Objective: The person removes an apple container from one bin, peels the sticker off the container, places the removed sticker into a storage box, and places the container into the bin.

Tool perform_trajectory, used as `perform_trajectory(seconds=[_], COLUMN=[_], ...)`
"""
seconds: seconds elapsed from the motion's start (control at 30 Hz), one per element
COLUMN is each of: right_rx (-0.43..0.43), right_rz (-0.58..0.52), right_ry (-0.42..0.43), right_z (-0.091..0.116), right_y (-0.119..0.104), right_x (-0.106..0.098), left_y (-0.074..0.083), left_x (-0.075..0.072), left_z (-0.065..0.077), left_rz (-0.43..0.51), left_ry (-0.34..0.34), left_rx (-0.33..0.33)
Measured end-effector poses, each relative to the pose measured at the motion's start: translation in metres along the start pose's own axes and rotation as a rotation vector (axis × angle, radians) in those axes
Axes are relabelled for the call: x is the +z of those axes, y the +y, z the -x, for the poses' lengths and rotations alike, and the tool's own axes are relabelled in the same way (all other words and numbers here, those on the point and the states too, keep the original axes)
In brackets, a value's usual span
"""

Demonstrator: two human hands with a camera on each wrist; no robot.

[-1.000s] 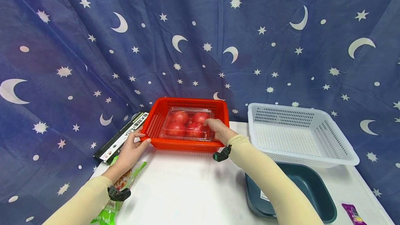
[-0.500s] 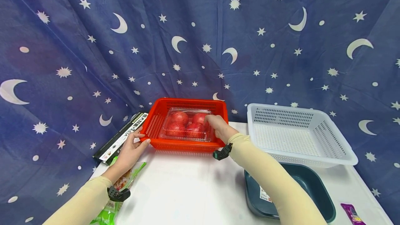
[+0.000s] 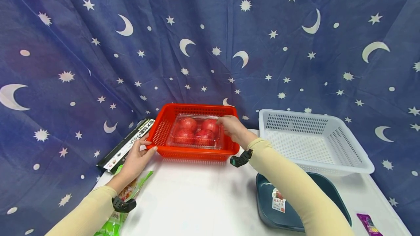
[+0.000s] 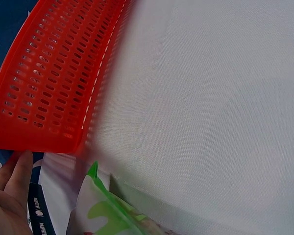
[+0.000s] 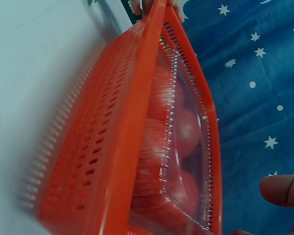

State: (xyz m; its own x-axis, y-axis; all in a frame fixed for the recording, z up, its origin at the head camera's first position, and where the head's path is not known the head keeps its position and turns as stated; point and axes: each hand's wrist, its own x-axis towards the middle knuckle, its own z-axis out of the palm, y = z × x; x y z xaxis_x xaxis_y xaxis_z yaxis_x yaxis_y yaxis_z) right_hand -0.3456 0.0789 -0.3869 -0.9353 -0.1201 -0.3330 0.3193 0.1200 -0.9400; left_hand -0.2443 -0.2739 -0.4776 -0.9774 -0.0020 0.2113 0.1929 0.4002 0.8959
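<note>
A red plastic basket (image 3: 193, 152) with slotted walls stands at the back of the white table. Inside lies a clear plastic clamshell box (image 3: 174, 139) of several round red fruits (image 3: 187, 124). My left hand (image 3: 137, 159) grips the basket's left front corner, thumb on the rim; in the left wrist view its fingers (image 4: 19, 176) reach around that corner. Over the basket's right end, my right hand (image 3: 235, 129) has its fingertips near the box's right edge. The right wrist view shows its thumb (image 5: 279, 191) standing apart from the box, nothing between thumb and fingers.
Right of the basket stands a white slotted basket (image 3: 295, 145), with a dark teal tub (image 3: 269, 207) bearing a label in front of it. A purple packet (image 3: 369, 224) lies at the right. A black pasta box (image 3: 126, 145) and a green-edged food bag (image 3: 113, 225) lie left.
My right hand has drawn back to the right and slightly up from the box of red fruits, its arm uncovering more of the tub's label. The left hand keeps its grip on the basket.
</note>
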Motion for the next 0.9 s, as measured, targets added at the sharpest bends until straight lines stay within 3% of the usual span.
perform_trajectory(seconds=[0.47, 0.9], right_rx=[-0.05, -0.084], right_rz=[0.105, 0.138], right_ry=[-0.034, -0.062], right_z=[0.028, 0.056], right_y=[-0.008, -0.003], right_x=[-0.024, -0.042], left_y=[-0.001, -0.003], left_x=[0.001, 0.001], left_z=[0.001, 0.001], left_rz=[0.073, 0.05], left_ry=[0.003, 0.012], left_rx=[0.021, 0.023])
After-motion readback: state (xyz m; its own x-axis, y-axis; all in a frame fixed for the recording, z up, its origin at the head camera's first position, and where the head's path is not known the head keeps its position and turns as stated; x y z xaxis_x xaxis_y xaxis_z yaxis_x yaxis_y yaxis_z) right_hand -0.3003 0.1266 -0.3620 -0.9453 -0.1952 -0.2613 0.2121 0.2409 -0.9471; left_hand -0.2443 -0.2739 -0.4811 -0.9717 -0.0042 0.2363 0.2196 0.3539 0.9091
